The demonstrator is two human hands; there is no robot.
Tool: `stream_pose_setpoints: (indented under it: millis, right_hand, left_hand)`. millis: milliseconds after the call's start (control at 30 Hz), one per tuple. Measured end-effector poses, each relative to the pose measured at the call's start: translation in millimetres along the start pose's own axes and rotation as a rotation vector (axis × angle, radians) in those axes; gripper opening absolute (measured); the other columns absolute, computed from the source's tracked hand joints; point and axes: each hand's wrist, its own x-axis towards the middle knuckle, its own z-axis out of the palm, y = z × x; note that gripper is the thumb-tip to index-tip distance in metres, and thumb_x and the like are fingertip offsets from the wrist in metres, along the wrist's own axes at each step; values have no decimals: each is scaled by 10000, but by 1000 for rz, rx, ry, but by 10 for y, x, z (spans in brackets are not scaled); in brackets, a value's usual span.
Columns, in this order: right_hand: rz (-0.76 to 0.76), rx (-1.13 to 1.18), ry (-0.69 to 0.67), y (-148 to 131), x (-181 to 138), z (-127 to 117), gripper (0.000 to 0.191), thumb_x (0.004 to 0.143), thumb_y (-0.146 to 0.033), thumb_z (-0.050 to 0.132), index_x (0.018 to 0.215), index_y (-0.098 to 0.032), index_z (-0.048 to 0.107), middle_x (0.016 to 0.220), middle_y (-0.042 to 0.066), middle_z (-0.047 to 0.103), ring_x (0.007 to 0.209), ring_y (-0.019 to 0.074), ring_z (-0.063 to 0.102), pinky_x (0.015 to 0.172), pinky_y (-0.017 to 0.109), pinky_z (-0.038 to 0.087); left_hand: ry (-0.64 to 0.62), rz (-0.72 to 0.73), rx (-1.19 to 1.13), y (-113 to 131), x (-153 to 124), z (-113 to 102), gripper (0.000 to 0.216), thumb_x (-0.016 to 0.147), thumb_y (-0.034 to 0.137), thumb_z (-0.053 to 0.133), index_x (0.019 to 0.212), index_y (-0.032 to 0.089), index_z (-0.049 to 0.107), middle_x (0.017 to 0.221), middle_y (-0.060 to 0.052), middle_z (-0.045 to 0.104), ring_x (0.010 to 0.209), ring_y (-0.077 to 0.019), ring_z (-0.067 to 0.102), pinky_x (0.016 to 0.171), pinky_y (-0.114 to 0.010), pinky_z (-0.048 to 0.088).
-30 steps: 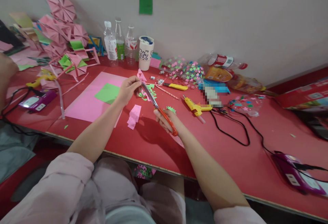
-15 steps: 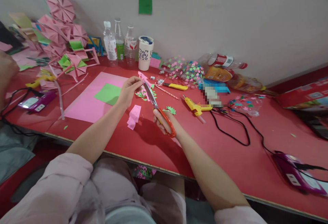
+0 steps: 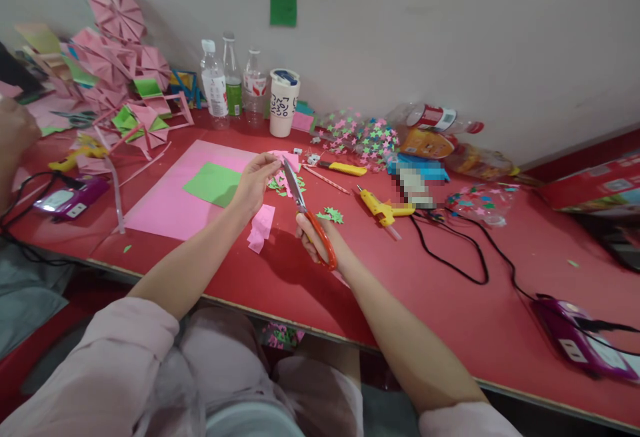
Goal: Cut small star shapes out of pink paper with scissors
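My left hand [image 3: 256,180] pinches a small piece of pink paper [image 3: 286,157] above the red table. In my right hand [image 3: 315,237] is a pair of scissors [image 3: 320,229] with orange handles, its blades pointing up at the pink piece. Below the blades lie green and pink paper scraps [image 3: 281,185]. A little pile of green paper stars [image 3: 333,214] rests just beyond my right hand. Cut pink paper pieces [image 3: 261,227] lie between my forearms. Left of my left hand, a green paper square [image 3: 212,184] sits on a larger pink sheet [image 3: 165,198].
A yellow glue gun [image 3: 383,209], a yellow utility knife [image 3: 345,168] and a pencil [image 3: 326,179] lie to the right. Bottles [image 3: 215,87] and a white cup [image 3: 283,107] stand behind. Pink folded-paper shapes [image 3: 117,64] fill the back left, near another person's hand [image 3: 17,130].
The pink piece in my left hand has turned from upright to more sideways. Both hands shifted slightly, and the scissors moved a little left.
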Motion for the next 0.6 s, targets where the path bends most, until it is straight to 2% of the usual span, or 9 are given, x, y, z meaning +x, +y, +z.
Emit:
stream_pose_setpoints:
  millis: [100,300,600]
  right_hand:
    - [23,2,18,2,-7,7,389,824,-546,504,655,-203,432,350,-91,346,290,65,334,340,191,305]
    - [23,3,27,-4,2,27,402,842,-554,471,642,-208,424,328,-90,334,276,68,327,333,187,307]
    - [27,-7,48,45,50,43,428,834,-579,469,622,-210,421,305,-91,322,244,68,303,302,190,270]
  left_hand:
    - [22,-2,27,-5,-3,3,80,700,134,602,657,182,554,657,41,526,619,-47,482,611,-180,380]
    - [24,15,101,-20,-5,-2,82,727,146,593,669,182,547,652,49,518,598,-40,462,603,-175,371]
    - [50,-1,61,-16,-44,33,125,746,109,571,652,183,536,609,50,466,573,-43,443,578,-172,364]
